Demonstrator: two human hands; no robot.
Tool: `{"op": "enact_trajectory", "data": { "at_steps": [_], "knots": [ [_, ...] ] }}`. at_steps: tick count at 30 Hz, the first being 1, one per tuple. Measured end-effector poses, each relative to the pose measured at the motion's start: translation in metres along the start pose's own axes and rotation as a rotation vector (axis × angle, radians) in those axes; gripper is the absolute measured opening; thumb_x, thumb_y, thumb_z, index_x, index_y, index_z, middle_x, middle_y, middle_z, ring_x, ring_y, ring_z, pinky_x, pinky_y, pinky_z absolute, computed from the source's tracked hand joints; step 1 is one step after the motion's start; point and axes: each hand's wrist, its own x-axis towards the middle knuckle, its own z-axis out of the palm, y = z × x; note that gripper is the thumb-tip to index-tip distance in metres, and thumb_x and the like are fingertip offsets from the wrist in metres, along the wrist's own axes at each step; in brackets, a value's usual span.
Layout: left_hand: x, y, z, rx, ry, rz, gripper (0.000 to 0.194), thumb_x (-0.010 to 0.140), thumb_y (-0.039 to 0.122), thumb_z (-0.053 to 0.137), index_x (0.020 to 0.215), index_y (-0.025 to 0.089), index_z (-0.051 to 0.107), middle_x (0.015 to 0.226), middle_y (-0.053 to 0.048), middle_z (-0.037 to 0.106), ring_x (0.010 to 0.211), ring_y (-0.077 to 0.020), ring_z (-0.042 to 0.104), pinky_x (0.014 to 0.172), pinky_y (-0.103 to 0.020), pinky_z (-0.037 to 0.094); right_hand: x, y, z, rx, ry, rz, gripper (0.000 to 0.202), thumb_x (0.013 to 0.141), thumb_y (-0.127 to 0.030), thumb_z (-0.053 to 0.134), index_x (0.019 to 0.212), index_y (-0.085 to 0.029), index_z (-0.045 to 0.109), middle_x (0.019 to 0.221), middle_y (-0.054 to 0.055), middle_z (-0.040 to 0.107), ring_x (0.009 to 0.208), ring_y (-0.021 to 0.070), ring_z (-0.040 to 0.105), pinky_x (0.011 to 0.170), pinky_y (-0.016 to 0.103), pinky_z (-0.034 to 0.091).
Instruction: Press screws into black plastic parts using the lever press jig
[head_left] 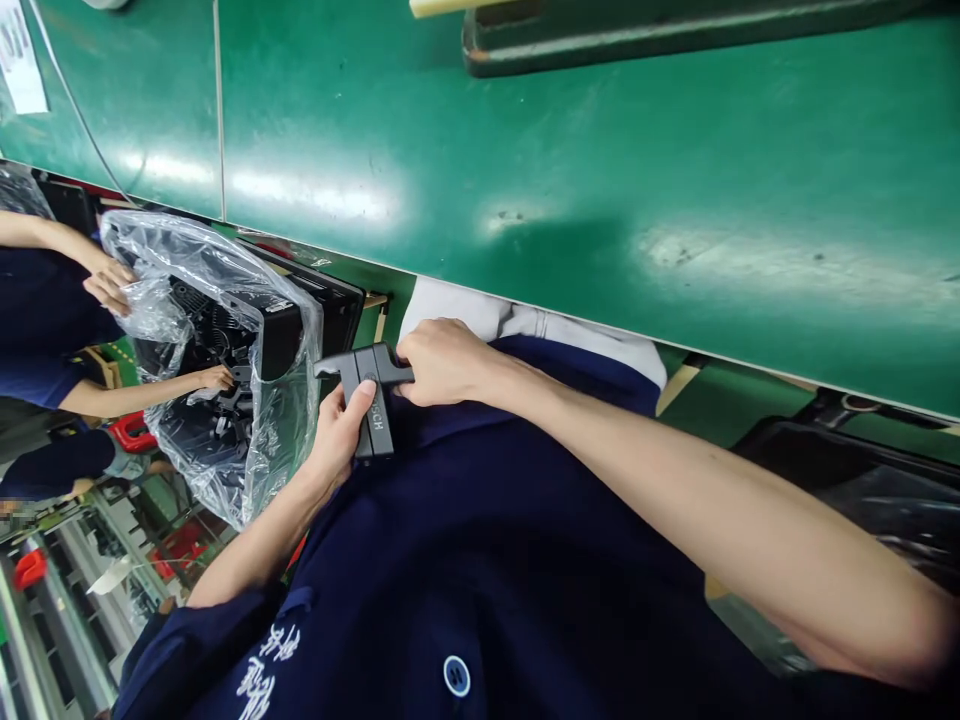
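Note:
Held in front of my body is a black block-shaped plastic part (373, 420) with a hooked arm at its left and a flat tab at its right. White lettering ending in "SCH" shows on its face; my left thumb lies over the start. My left hand (339, 430) is closed around the block from its left side. The fingers of my right hand (444, 362) are curled round the tab on the right and hide its end. What exactly the part is, I cannot tell.
A long green bench (525, 190) runs across the top, with a dark tray-like object (637, 40) on it. At left, a co-worker's hands (109, 282) handle a clear plastic bag (202, 240) around black equipment. More black equipment (847, 480) stands at right below the bench edge.

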Motion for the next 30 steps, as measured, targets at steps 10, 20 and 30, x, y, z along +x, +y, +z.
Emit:
{"op": "enact_trajectory", "data": {
  "at_steps": [10, 20, 30],
  "knots": [
    [0.001, 0.012, -0.008, -0.227, 0.294, 0.212, 0.052, 0.065, 0.065, 0.072, 0.082, 0.017, 0.062, 0.067, 0.004, 0.060, 0.055, -0.0092, 0.055, 0.056, -0.022, 0.048, -0.047, -0.005, 0.038, 1.227, 0.104, 0.108, 0.064, 0.078, -0.042, 0.065, 0.129, -0.009, 0.047, 0.113, 0.015, 0.061, 0.079, 0.0147, 0.062, 0.070, 0.030, 0.053],
    [-0.030, 0.014, -0.017, 0.063, -0.061, 0.375, 0.033, 0.079, 0.047, 0.068, 0.097, 0.019, 0.070, 0.088, -0.008, 0.074, 0.083, -0.0219, 0.069, 0.077, -0.032, 0.055, -0.063, -0.035, 0.028, 1.172, 0.535, 0.169, 0.040, 0.081, -0.046, 0.062, 0.105, -0.014, 0.058, 0.095, 0.007, 0.066, 0.085, 0.0208, 0.061, 0.078, 0.034, 0.050],
    [0.018, 0.094, -0.023, 0.081, -0.446, 0.388, 0.054, 0.070, 0.047, 0.077, 0.114, 0.019, 0.067, 0.102, -0.010, 0.072, 0.098, -0.0244, 0.067, 0.088, -0.033, 0.052, -0.093, -0.024, 0.027, 1.043, 0.397, 0.108, 0.046, 0.081, -0.048, 0.062, 0.111, -0.013, 0.057, 0.092, 0.006, 0.066, 0.080, 0.0192, 0.061, 0.071, 0.031, 0.048]
  ]
}}
